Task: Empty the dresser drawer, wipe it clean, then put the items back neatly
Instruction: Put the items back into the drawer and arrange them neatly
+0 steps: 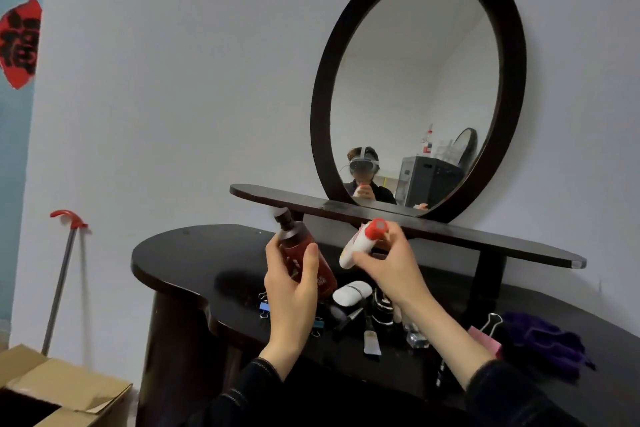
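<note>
A brown cardboard box (52,388) sits open on the floor at far left. Above the glossy dark wooden dresser top (194,253), the left hand (292,291) wraps a dark red plastic bottle (304,256), tilted. The right hand (391,263) grips a white tube with a red cap (363,243). Below lie small items, possibly cosmetics, and a purple cloth (547,343).

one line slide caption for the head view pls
Left hand holds a dark red bottle, right hand a red-capped white tube, above the cluttered dresser top.
</note>
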Motion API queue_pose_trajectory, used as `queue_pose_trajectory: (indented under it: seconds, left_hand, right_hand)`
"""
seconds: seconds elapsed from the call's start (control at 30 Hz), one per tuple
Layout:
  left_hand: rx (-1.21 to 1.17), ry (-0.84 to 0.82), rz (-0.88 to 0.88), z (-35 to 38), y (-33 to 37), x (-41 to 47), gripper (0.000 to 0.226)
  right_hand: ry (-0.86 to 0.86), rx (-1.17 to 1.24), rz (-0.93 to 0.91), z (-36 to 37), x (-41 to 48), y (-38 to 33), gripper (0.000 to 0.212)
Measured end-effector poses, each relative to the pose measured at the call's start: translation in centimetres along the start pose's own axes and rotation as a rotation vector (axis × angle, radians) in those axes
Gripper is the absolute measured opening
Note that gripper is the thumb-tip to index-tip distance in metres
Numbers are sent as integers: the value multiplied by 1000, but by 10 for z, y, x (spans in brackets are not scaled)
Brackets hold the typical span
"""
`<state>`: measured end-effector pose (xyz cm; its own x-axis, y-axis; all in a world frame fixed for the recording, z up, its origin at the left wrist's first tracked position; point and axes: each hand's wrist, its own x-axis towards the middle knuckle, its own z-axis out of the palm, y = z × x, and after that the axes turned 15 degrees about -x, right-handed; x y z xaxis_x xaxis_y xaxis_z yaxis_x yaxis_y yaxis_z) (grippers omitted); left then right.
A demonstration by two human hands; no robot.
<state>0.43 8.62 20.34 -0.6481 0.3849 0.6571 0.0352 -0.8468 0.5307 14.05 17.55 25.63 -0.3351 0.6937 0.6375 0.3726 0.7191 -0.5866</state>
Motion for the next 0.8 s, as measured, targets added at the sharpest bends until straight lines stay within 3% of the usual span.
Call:
queue_pose_trajectory:
  seconds: [0.1, 0.23, 0.33, 0.47, 0.57, 0.67, 0.8]
  left_hand:
    - [-45, -191, -61, -5, 25, -29, 42]
    - [-62, -455, -323, -28, 47, -79, 41]
    - [-41, -516, -513, -55, 49, -112, 40]
    - [88, -527, -728, -93, 36, -151, 36]
    - [212, -558, -814, -123, 22, -175, 28]
    - [349, -582, -967, -145, 4, -188, 29]
    - [651, -733, -1069, -157, -34, -198, 35]
  right_hand:
    - [30, 207, 10, -21, -37, -8, 54]
    - [45, 292, 28, -32, -109, -11, 48]
    - [-35, 265, 95, -28, -163, -1, 52]
    - [-175, 161, 191, -16, -225, 22, 40]
    - [-342, 125, 281, 0, -273, 44, 48]
    - [-480, 104, 448, 17, -306, 70, 49]
    - [-606, -2, 713, 46, -310, 119, 42]
